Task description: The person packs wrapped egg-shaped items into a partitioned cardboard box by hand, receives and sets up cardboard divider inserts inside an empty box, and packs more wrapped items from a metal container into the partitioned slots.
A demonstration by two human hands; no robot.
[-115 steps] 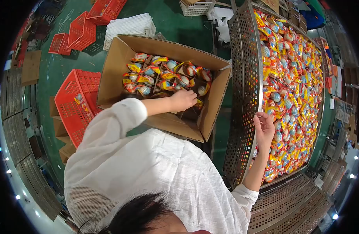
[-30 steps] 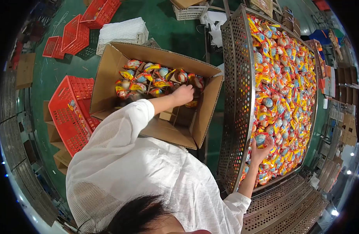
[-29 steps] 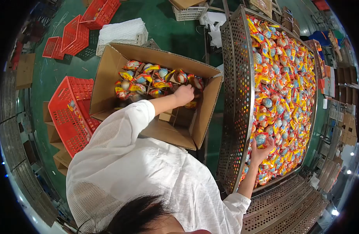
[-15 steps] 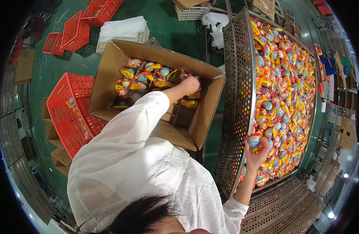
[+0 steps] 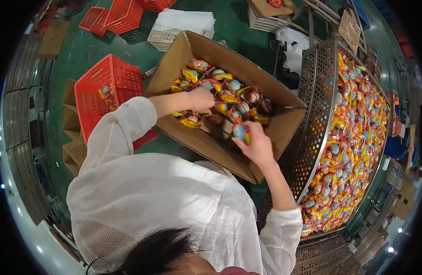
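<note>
An open cardboard box (image 5: 275, 130) holds several wrapped balls (image 5: 229, 96) in red, yellow and blue film, sitting in divider compartments. My left hand (image 5: 202, 100) is inside the box over the left rows, its fingers bent down among the packets; what they grip, if anything, is hidden. Over the near right part of the box, my right hand (image 5: 257, 143) holds a wrapped blue ball (image 5: 241, 132) between thumb and fingers. Beneath it, part of the divider shows in the box.
A perforated metal bin (image 5: 319, 91) full of wrapped balls stands at the right. A red crate (image 5: 94, 98) is left of the box. More red crates (image 5: 124, 17) and a white crate (image 5: 163, 40) lie beyond on the green floor.
My right hand has moved from the metal bin to the box with a wrapped ball. My left hand has shifted from the box's right side to its left rows. The view has turned.
</note>
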